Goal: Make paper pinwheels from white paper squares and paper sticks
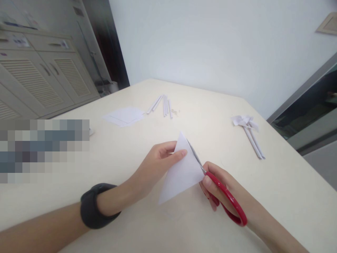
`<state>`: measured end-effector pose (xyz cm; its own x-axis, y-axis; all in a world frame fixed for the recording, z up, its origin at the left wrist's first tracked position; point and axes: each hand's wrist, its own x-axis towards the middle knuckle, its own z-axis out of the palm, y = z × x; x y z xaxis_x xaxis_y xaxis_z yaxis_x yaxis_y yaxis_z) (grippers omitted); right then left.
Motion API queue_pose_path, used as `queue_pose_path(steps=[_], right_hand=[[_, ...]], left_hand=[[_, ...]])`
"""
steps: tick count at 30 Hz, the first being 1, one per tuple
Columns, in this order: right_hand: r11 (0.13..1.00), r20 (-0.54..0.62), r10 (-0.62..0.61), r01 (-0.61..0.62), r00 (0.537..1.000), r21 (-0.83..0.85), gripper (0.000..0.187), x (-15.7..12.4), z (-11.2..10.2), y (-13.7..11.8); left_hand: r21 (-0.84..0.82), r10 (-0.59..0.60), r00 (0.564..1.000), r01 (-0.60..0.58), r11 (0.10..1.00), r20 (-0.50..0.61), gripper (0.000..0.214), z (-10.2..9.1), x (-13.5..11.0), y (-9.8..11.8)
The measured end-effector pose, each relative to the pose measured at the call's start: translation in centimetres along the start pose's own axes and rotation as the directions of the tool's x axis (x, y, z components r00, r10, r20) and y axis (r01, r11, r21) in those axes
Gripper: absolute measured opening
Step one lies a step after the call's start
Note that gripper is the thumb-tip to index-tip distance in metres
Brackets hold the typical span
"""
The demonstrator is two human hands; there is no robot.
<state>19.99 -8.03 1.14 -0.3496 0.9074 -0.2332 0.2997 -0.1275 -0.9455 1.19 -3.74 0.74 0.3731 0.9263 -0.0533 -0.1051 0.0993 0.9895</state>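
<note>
My left hand (158, 165) pinches a white paper folded into a triangle (181, 172) near its upper tip, holding it just above the cream table (263, 196). A dark band (93, 207) wraps that wrist. My right hand (223, 196) grips red-handled scissors (226, 196). Their metal blades (195, 154) lie along the triangle's right edge, with the paper between them.
A stack of white square sheets (125, 116) lies at the far left of the table. Several rolled paper sticks (164, 104) rest beyond it. A paper pinwheel on a stick (249, 131) lies to the right. Cabinets (39, 80) stand at the left.
</note>
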Motion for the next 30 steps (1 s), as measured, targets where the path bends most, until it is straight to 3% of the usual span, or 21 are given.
queue_pose_path(steps=[30], right_hand=[[1.0,0.045,0.004,-0.003,0.999,-0.029,0.039,-0.18,0.0,-0.13]], left_hand=[[-0.031,-0.002,0.998,0.004,1.0,0.062,0.027,-0.48,0.1,-0.19]])
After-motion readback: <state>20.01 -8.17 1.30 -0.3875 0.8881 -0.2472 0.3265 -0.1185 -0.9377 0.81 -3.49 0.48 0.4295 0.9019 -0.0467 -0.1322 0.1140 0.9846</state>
